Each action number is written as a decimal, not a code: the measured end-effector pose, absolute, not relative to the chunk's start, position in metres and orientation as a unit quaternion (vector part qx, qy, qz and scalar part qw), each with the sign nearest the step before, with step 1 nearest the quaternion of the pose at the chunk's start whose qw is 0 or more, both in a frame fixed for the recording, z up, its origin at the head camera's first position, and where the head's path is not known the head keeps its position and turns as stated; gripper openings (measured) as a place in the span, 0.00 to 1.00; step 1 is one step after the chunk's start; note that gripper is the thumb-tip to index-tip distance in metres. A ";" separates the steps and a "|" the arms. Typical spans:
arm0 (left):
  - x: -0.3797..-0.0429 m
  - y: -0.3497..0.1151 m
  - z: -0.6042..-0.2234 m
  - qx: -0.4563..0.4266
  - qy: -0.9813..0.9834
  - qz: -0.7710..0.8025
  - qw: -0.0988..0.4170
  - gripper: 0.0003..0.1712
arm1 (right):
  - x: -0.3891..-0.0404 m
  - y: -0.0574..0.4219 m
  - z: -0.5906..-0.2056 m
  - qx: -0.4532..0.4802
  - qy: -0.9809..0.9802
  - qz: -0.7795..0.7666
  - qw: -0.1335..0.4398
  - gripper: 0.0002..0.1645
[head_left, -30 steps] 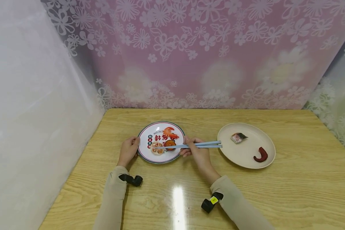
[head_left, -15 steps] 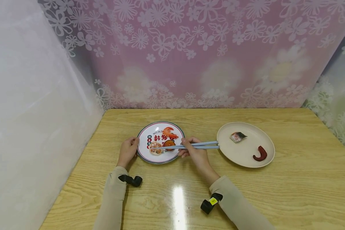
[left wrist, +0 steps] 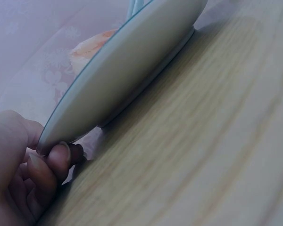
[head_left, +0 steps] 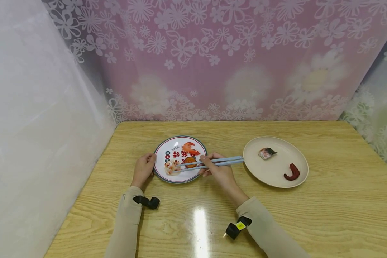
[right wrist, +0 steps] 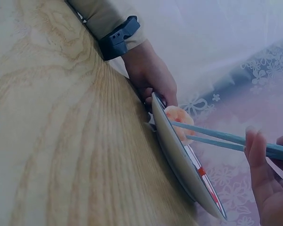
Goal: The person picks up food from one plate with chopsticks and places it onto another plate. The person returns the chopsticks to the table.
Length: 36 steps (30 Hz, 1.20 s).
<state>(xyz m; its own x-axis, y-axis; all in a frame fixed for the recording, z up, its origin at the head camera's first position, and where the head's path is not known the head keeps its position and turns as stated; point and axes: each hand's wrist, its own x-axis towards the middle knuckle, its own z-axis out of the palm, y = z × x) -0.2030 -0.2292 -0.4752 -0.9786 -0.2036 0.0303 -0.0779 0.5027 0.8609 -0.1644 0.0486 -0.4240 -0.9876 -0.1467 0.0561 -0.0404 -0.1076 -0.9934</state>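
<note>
- Two beige sleeves (head_left: 124, 222) reach in from the near edge, each wearing a black wrist camera (head_left: 146, 202), the right one marked with a yellow label (head_left: 240, 225).
- Under them runs the wood-grained table (head_left: 167, 229), a bright streak of light glaring off it.
- Now the right hand (head_left: 219, 173): it pinches a pair of pale blue chopsticks (head_left: 225, 161) between thumb and fingers, the thick ends pointing towards the beige plate.
- Over on the left, the left hand (head_left: 143, 168) pinches the rim of the white plate (head_left: 161, 150), thumb above, fingers curled beneath.
- And here are the tips, right at the lotus slice (head_left: 172, 167), which tilts up on the near-left part of that white plate! How firmly they clasp it, I cannot tell.
- Beside it, a round orange-brown piece (head_left: 190, 162) sits under the sticks; just beyond, an orange shrimp (head_left: 189, 147).
- Out right, the beige plate (head_left: 267, 175) carries a dark red curl (head_left: 292, 172) and, further back, a black-and-pink morsel (head_left: 267, 153).
- Behind everything hangs the pink flowered curtain (head_left: 187, 82).
</note>
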 end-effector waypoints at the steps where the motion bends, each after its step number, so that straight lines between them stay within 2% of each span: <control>1: -0.203 -0.229 -0.475 0.081 -0.864 -0.493 0.062 0.18 | -0.164 0.049 -0.423 -0.073 0.667 -0.740 0.036 0.21; 14: -0.203 -0.229 -0.473 0.076 -0.865 -0.492 0.059 0.19 | -0.164 0.054 -0.419 -0.109 0.657 -0.746 -0.007 0.16; 20: -0.202 -0.228 -0.473 0.081 -0.868 -0.486 0.055 0.20 | -0.165 0.056 -0.418 -0.108 0.656 -0.747 -0.009 0.14; 24: -0.202 -0.228 -0.472 0.081 -0.868 -0.486 0.051 0.20 | -0.165 0.059 -0.418 -0.117 0.643 -0.757 -0.023 0.14; 30: -0.202 -0.229 -0.471 0.079 -0.868 -0.487 0.051 0.20 | -0.167 0.068 -0.415 -0.104 0.615 -0.778 -0.077 0.16; 36: -0.202 -0.230 -0.472 0.078 -0.867 -0.489 0.053 0.19 | -0.167 0.077 -0.414 -0.081 0.601 -0.791 -0.085 0.17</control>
<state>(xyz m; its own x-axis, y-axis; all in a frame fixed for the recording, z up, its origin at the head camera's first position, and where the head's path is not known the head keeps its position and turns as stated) -0.2021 -0.2300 -0.4725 -0.9824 -0.1862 0.0154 -0.0833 0.5101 0.8560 -0.1673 0.0767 -0.4138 -0.9726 0.0367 0.2297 -0.2311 -0.2634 -0.9366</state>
